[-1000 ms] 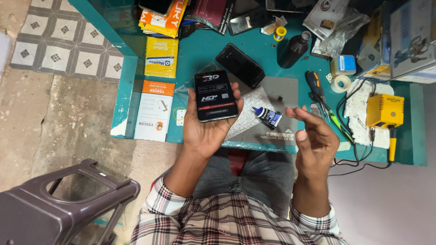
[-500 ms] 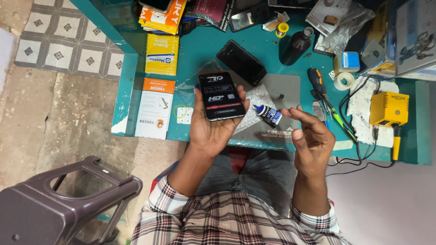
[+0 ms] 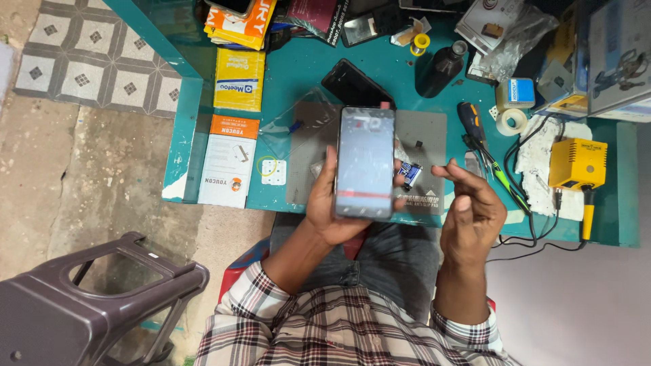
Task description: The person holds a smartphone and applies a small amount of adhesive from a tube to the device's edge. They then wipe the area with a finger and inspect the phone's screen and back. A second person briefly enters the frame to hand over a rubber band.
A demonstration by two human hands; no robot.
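- While my left hand [image 3: 333,210] holds it from beneath, the flat rectangular smartphone with the pale grey glass face [image 3: 365,163] stands with its long axis running straight away from me, top end toward the back of the teal workbench [image 3: 285,81], screen up to the camera.
- It hangs above the near edge of the bench, over the grey rectangular work mat [image 3: 420,135].
- Left hand: palm up, thumb along the phone's left edge, fingertips wrapped round the right edge, clamped on the phone.
- My right hand [image 3: 471,210] is just beside the phone, not touching it, forearm rising from my lap, fingers loosely bent and spread apart, holding nothing.
- Between the hands, a small blue-and-white tube [image 3: 409,175] lies on the mat.
- Another black phone [image 3: 356,85] lies tilted on the bench beyond the one I hold.
- A yellow boxy tool [image 3: 576,163] sits well to the right.
- A dark plastic stool [image 3: 81,298] stands at my left.
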